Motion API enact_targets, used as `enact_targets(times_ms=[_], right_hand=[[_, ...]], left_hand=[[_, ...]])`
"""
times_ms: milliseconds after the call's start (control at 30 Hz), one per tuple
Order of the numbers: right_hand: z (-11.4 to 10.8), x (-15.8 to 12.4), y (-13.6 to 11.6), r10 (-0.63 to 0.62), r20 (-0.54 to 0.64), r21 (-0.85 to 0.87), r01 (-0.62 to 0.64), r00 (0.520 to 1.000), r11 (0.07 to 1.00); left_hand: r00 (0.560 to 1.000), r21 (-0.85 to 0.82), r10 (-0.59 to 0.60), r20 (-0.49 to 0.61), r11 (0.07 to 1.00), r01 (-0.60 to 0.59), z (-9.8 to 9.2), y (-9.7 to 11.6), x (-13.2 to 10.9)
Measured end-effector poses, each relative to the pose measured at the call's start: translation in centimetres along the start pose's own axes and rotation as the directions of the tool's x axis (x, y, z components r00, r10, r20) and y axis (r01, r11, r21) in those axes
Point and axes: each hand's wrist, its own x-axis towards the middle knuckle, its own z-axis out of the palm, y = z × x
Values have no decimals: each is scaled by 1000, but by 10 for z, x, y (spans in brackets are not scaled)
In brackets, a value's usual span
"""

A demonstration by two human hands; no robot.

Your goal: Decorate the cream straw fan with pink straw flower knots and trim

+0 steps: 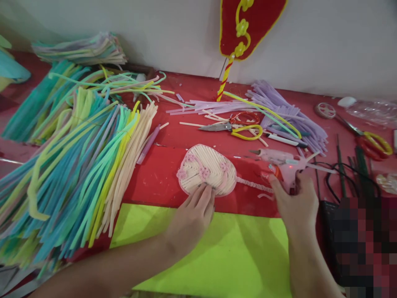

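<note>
A cream fan with small pink flowers and a pink rim lies flat on the red table, its twisted pink handle pointing right. My left hand rests on the fan's lower edge, fingers stretched out and close together; its thumb is hidden. To the right, my right hand is closed around a pink hot glue gun, whose nozzle points left above the fan's handle. A small red light glows on the gun, and a pale glue stick sticks out of its back end.
Coloured pipe cleaners are heaped at left; purple ones lie behind. Scissors lie beyond the fan, another pair at right. A yellow-green sheet lies in front. A finished-looking red fan stands against the wall.
</note>
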Motion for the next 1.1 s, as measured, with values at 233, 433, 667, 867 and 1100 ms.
enact_targets(times_ms=[233,433,667,867,1100], right_hand=[[15,40,3,-137,144,-287,173,980,942],[2,3,-31,-513,-57,-326,470,856,820],[21,-51,-73,-713,309,393,598,629,699],[29,-55,-70,-644,366,459,471,672,753],[35,-64,-75,-623,293,382,508,725,772]], left_hand=[[1000,-10,11,-13,1000,-11,-3,-3,1],[1000,18,25,-5,1000,-25,-2,-1,1],[1000,-18,24,-20,1000,-25,-8,-7,6],[996,-247,-80,-37,967,69,-18,-18,14],[977,-499,-206,49,843,202,-21,-28,18]])
